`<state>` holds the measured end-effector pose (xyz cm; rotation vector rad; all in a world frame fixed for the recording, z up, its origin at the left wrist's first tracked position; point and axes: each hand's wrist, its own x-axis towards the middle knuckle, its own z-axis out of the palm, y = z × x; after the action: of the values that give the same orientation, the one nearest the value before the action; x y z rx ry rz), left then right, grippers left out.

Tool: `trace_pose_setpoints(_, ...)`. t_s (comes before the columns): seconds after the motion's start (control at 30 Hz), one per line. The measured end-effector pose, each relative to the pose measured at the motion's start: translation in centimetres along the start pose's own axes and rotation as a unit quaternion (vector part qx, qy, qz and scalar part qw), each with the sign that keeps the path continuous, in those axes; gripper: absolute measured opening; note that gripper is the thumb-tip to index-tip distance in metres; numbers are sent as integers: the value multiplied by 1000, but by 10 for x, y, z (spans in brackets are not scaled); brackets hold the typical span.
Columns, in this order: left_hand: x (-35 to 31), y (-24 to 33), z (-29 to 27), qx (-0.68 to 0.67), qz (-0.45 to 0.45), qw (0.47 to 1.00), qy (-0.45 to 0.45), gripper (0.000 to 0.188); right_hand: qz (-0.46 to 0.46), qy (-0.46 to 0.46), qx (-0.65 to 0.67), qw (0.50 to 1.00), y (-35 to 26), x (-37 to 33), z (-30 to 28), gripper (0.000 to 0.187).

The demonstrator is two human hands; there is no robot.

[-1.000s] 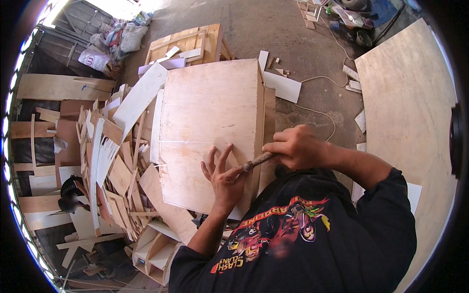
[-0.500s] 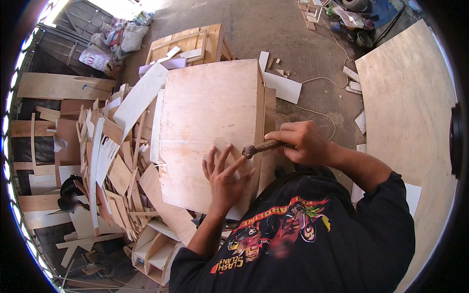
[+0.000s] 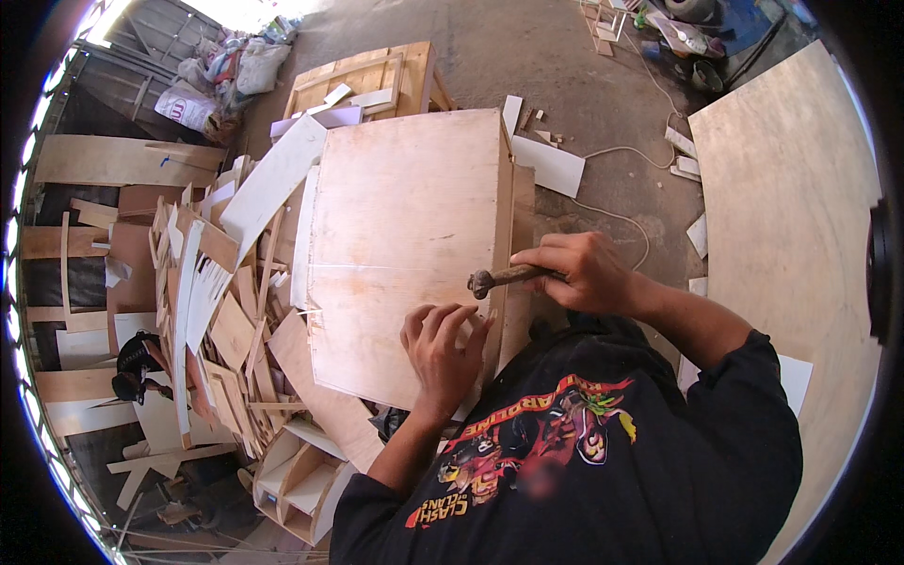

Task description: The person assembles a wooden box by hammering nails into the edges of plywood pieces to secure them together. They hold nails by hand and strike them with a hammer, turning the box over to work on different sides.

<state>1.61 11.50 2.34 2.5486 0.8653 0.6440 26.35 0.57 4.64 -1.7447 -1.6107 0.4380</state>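
Note:
A large pale plywood box (image 3: 405, 207) lies in front of me with its broad face up. My right hand (image 3: 589, 273) is closed around the handle of a hammer (image 3: 513, 275). The rusty, rounded hammer head is over the panel's right edge, just beyond my left fingers. My left hand (image 3: 441, 353) rests at the near right part of the panel, its fingers bent and the thumb drawn in close to the index finger. Anything pinched between those fingertips is too small or hidden to make out.
Wood offcuts (image 3: 250, 330) are heaped to the left, with a small shelved wooden unit (image 3: 297, 480) near them. Another person (image 3: 139, 372) is at the far left. A wooden frame piece (image 3: 363, 80) stands beyond the box. A large plywood sheet (image 3: 791, 235) leans at right; a cord (image 3: 626, 218) crosses the floor.
My left hand has gone from spread fingers flat on the panel to bent fingers, drawn slightly toward me. The hammer head has shifted slightly away from me.

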Motion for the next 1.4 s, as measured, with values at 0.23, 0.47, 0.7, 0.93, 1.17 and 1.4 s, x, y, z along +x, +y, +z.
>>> trace_pose_setpoints(0.23, 7, -1, 0, -11, -9, 1000, -2, 11, 16, 1, 14, 1000, 7, -1, 4, 32)
trace_pose_setpoints(0.47, 6, 0, -2, -19, -13, 1000, -8, 11, 34, -7, 25, 999, 11, -3, 3, 34)
trace_pose_setpoints(0.7, 3, -8, -1, -2, 52, 999, 4, 12, 43, 11, 50, 998, 16, 0, 9, 33)
trace_pose_setpoints(0.93, 4, 8, -1, 27, -17, 999, 9, 10, 161, 57, 255, 952, 28, 0, 22, 23)
trace_pose_setpoints(1.17, -8, -15, 7, -46, -53, 996, 55, 10, 153, 58, 234, 958, 30, -3, 21, 23)
trace_pose_setpoints(1.4, -1, -13, -2, -74, -66, 995, -5, 10, 164, 47, 230, 958, 31, -4, 22, 25)
